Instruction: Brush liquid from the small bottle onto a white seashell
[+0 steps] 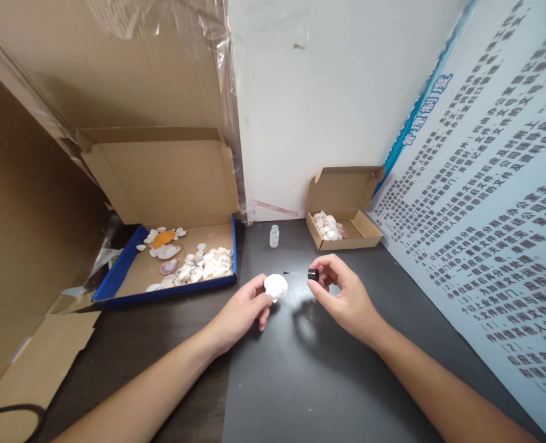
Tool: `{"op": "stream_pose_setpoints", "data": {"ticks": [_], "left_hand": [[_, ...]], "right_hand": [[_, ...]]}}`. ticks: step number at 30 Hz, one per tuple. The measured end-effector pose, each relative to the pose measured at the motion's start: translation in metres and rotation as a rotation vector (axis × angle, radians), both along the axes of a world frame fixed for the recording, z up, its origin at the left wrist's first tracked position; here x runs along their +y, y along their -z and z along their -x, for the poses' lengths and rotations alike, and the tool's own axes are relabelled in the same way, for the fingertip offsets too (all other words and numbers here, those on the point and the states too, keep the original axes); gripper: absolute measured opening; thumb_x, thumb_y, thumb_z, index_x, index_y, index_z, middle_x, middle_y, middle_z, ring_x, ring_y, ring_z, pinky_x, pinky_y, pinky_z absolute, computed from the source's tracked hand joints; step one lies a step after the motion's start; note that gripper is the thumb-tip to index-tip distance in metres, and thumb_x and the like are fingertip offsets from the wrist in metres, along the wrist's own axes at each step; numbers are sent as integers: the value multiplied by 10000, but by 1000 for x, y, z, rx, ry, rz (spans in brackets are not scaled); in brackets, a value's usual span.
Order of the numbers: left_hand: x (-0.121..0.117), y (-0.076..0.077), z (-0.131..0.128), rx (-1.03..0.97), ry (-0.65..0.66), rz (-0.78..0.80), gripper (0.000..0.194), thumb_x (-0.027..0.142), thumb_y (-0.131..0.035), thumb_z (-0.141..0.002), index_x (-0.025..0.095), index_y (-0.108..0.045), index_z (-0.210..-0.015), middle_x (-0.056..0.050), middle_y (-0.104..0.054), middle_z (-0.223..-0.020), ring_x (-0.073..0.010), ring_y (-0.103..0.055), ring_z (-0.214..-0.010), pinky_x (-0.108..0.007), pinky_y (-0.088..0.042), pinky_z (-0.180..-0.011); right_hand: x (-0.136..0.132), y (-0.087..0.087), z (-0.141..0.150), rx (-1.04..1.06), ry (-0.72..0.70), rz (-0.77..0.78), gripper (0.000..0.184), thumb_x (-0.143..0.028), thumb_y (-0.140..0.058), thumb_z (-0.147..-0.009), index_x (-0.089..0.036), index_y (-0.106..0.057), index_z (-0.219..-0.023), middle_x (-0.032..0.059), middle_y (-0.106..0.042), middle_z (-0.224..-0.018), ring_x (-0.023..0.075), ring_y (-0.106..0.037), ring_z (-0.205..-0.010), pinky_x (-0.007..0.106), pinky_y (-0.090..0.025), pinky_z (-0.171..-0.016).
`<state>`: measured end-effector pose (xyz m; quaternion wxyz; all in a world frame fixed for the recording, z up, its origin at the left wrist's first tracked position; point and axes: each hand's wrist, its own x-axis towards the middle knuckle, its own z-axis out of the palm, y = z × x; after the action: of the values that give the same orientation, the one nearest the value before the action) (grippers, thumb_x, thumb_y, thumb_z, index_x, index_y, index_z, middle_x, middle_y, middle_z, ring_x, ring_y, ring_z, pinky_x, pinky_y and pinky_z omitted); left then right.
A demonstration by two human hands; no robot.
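My left hand holds a white seashell by its near edge, just above the dark mat. My right hand pinches a small black cap with a thin brush that points left toward the shell. The brush tip sits just above the shell's right edge. A small clear bottle stands uncapped on the mat behind both hands.
A large blue-edged cardboard box with several shells, one orange, lies at the left. A small cardboard box holding several shells stands at the back right. A printed poster leans along the right side. Flat cardboard lies near left.
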<state>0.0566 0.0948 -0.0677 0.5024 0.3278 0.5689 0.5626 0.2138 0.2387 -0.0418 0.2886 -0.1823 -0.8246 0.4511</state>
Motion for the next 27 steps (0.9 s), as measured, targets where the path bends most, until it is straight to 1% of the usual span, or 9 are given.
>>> {"op": "stream_pose_setpoints", "data": {"ticks": [4, 8, 12, 16, 19, 21, 24, 25, 27], "left_hand": [[-1, 0, 0, 26, 10, 6, 106, 279, -513, -844, 190, -490, -896, 73, -442, -583, -61, -368, -464, -197, -357, -501], [-1, -2, 0, 70, 19, 19, 76, 269, -482, -849, 197, -471, -869, 81, -428, -499, -73, -375, -457, -195, -348, -511], [-1, -2, -1, 73, 16, 16, 107, 298, -493, -850, 197, -469, -875, 82, -436, -519, -66, -376, -452, -191, -345, -506], [0, 1, 0, 65, 17, 5, 128, 307, -514, -847, 192, -467, -881, 80, -452, -547, -59, -384, -451, -188, -356, -503], [0, 1, 0, 66, 16, 6, 157, 326, -534, -849, 192, -464, -892, 88, -444, -528, -62, -393, -435, -191, -369, -491], [0, -1, -1, 56, 13, 2, 193, 350, -564, -839, 193, -464, -891, 90, -452, -553, -58, -400, -425, -195, -378, -480], [0, -3, -2, 47, 0, 3, 231, 371, -598, -824, 188, -475, -892, 82, -470, -619, -46, -405, -424, -196, -386, -470], [0, -3, -2, 48, -1, 4, 233, 372, -601, -824, 187, -479, -893, 80, -472, -631, -43, -405, -426, -196, -388, -469], [0, -4, -3, 51, -3, 3, 235, 374, -604, -825, 185, -485, -899, 77, -473, -641, -43, -402, -428, -196, -391, -467]], "right_hand": [[-2, -2, -1, -44, -126, 36, 134, -231, -588, -853, -219, -540, -978, -20, -498, -738, 131, -505, -639, 279, -450, -637], [-1, -1, -1, -10, -20, -27, 144, -204, -589, -838, -218, -544, -973, -16, -496, -757, 130, -491, -630, 283, -437, -630], [-1, -1, -1, -33, -118, 23, 137, -222, -588, -847, -220, -543, -977, -24, -487, -733, 131, -500, -636, 276, -448, -634], [-1, -1, 0, -6, 44, -45, 133, -206, -595, -826, -209, -554, -952, -10, -504, -759, 130, -499, -632, 277, -440, -618], [-1, -1, 0, -5, -51, 35, 124, -237, -586, -846, -211, -539, -958, -16, -507, -734, 134, -516, -640, 271, -458, -616], [-2, -1, -1, -39, -129, 19, 118, -237, -588, -850, -214, -545, -957, -9, -526, -761, 132, -522, -647, 275, -464, -631], [-2, 0, -1, -56, -30, -76, 125, -210, -603, -829, -214, -555, -944, 6, -543, -816, 130, -517, -653, 283, -450, -638], [-2, 0, -1, -48, 3, -68, 126, -212, -602, -827, -214, -549, -941, 3, -539, -803, 132, -516, -651, 282, -447, -631], [-3, 0, -1, -49, -36, 2, 129, -231, -599, -835, -216, -537, -948, -11, -530, -757, 135, -521, -643, 277, -451, -622]]}}
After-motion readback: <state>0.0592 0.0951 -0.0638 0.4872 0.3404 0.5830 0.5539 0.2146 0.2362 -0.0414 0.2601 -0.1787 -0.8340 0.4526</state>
